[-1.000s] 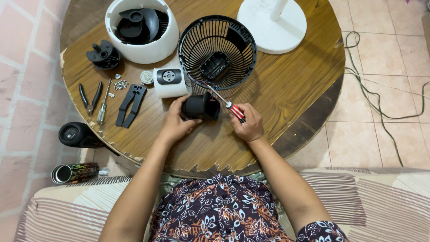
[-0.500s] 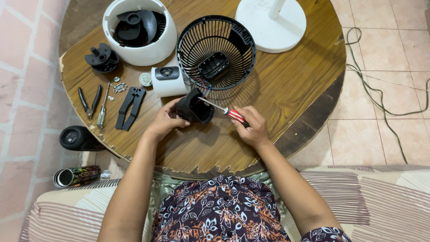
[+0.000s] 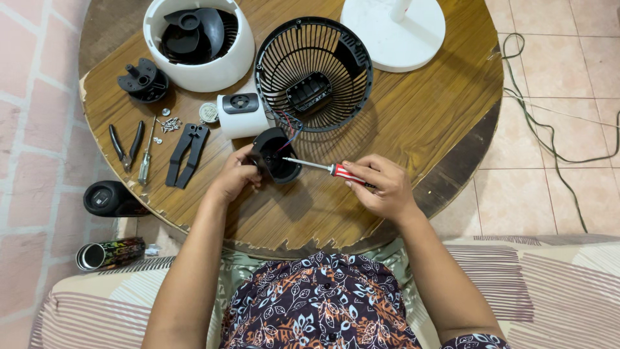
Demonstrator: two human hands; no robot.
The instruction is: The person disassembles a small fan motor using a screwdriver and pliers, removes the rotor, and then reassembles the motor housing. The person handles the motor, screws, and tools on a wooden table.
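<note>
Surface: round wooden table (image 3: 413, 129).
Left hand (image 3: 232, 178): closed around black motor housing (image 3: 276, 155).
Right hand (image 3: 381, 187): gripping red-handled screwdriver (image 3: 323, 169), tip at housing's 3 o'clock.
12 o'clock: black fan grille (image 3: 313, 71).

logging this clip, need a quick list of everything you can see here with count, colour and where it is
black motor cup: 1, black, table centre, in left hand
screwdriver: 1, red handle, right hand, tip at cup
fan grille: 1, black, behind cup
white housing: 1, left of grille
fan shell: 1, white, top left
fan base: 1, white, top right
pliers: 1, black, table left
screws: several, silver
table: 1, brown, round
left hand: 1
right hand: 1
</note>
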